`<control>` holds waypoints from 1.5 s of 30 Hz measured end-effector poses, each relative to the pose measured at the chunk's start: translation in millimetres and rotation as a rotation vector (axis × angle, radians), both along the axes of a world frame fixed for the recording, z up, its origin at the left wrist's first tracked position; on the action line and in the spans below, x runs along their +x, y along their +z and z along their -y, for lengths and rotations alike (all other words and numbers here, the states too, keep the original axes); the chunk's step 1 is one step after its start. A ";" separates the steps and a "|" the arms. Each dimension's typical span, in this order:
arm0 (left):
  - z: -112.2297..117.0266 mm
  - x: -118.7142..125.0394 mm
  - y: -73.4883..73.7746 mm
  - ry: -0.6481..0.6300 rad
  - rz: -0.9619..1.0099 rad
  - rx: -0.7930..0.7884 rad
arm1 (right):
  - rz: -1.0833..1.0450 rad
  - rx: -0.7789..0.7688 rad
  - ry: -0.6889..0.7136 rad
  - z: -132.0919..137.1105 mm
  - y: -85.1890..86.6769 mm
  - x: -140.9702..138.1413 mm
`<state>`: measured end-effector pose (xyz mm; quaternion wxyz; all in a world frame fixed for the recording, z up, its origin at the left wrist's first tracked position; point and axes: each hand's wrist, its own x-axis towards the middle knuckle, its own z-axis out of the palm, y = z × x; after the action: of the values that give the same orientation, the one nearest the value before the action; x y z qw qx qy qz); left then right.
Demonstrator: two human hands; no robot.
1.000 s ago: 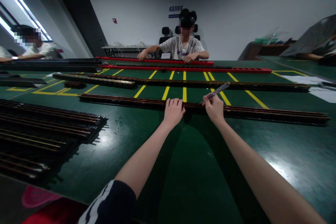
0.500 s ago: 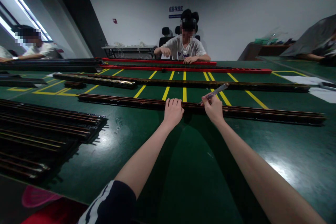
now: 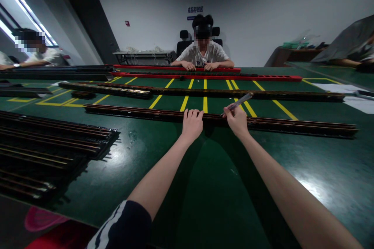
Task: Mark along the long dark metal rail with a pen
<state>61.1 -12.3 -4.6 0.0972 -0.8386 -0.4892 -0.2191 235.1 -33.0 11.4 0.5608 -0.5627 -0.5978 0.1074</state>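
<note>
A long dark strip with thin copper-coloured rails along its length (image 3: 292,126) lies crosswise on the green table (image 3: 222,190) before me. My left hand (image 3: 193,125) is closed over the strip left of its middle, fingers bent across the far side. A little to the right, my right hand (image 3: 236,121) pinches a slim, clear-bodied pen-like tool (image 3: 242,100). The tool tilts up to the right, and its thin lower end meets the strip. What that tip touches is too small to make out.
Behind my strip runs another long dark strip (image 3: 263,94). Several railed dark strips (image 3: 52,140) lie at the left. Red trays (image 3: 280,78) stand near a seated person (image 3: 203,54) opposite. White paper (image 3: 359,105) lies at the right, and yellow tape lines (image 3: 205,103) cross the table.
The strip under my hands has slid slightly left, my left hand shifting a little with it. My right hand and tool stay almost in place. The person opposite has lowered one hand to the red tray.
</note>
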 end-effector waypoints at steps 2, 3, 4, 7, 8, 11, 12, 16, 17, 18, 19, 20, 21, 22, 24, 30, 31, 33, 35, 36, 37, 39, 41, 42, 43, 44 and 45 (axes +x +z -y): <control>-0.4 0.2 -0.6 0.003 0.003 0.002 | -0.002 -0.001 0.001 -0.4 -0.2 -0.4; -0.4 0.4 -0.6 0.006 0.004 0.001 | -0.003 -0.003 0.001 -0.6 -0.2 -0.7; -0.3 0.7 -0.4 0.011 0.005 -0.001 | -0.003 -0.004 0.000 -0.8 -0.2 -1.0; 0.2 1.3 0.8 0.020 0.008 -0.004 | -0.006 0.003 0.000 -1.2 -0.1 -1.6; 0.3 1.4 1.2 0.022 0.007 -0.005 | -0.006 0.005 0.000 -1.3 -0.1 -1.6; 0.6 1.5 1.8 0.029 0.006 -0.009 | -0.004 0.008 -0.009 -1.2 0.2 -1.1; 0.7 1.4 1.8 0.034 0.008 -0.011 | -0.005 0.006 -0.015 -1.1 0.3 -0.9; 0.6 0.9 1.0 0.047 0.027 -0.007 | -0.020 -0.017 -0.013 -0.7 0.4 -0.6; 0.5 0.7 0.8 0.050 0.034 -0.004 | -0.022 -0.019 -0.009 -0.6 0.3 -0.6; 0.3 0.5 0.7 0.053 0.041 -0.001 | -0.022 -0.018 -0.006 -0.6 0.2 -0.6; 0.1 0.3 0.6 0.056 0.049 -0.001 | -0.020 -0.014 -0.005 -0.5 0.0 -0.6; -0.2 0.1 0.6 0.060 0.057 -0.004 | -0.018 -0.010 -0.003 -0.5 -0.2 -0.6; -0.5 0.0 0.7 0.063 0.066 -0.008 | -0.017 -0.007 -0.002 -0.5 -0.4 -0.6; -0.7 -0.2 0.9 0.066 0.074 -0.012 | -0.016 -0.005 0.000 -0.6 -0.5 -0.6; -1.1 -0.4 1.2 0.070 0.085 -0.020 | -0.017 -0.004 0.002 -0.5 -0.5 -0.7; -1.0 -0.6 1.2 0.091 0.092 -0.022 | -0.022 -0.015 -0.018 0.4 1.1 -1.2; -1.1 -0.7 1.1 0.091 0.092 -0.024 | -0.020 -0.012 -0.026 0.5 1.4 -0.9; -1.4 -0.9 1.1 0.091 0.096 -0.027 | -0.014 -0.007 -0.048 0.7 1.8 0.0; -1.8 -1.2 1.4 0.088 0.103 -0.029 | -0.013 -0.003 -0.078 0.7 2.1 1.0; -2.1 -1.4 1.6 0.087 0.106 -0.032 | -0.015 -0.004 -0.092 0.7 2.2 1.4; -2.3 -1.5 1.7 0.085 0.110 -0.036 | -0.019 -0.006 -0.101 0.6 2.3 1.7; -2.8 -1.5 1.7 0.083 0.115 -0.042 | -0.024 -0.012 -0.096 0.3 2.0 2.0; -3.2 -1.2 1.0 0.085 0.116 -0.034 | -0.021 -0.017 -0.067 -0.1 1.2 2.2; -3.4 -1.0 0.4 0.088 0.116 -0.023 | -0.018 -0.016 -0.055 -0.4 0.7 2.3; -3.5 -0.8 -0.2 0.091 0.117 -0.010 | -0.013 -0.014 -0.047 -0.6 0.1 2.5; -3.6 -0.6 -0.8 0.094 0.119 0.001 | -0.009 -0.012 -0.045 -0.9 -0.4 2.7; -3.7 -0.5 -1.4 0.096 0.121 0.008 | -0.005 -0.009 -0.047 -1.1 -0.8 2.9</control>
<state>60.6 -8.6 -5.9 0.0811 -0.7992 -0.5327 -0.2664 238.0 -31.9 10.7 0.5621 -0.5789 -0.5824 0.0985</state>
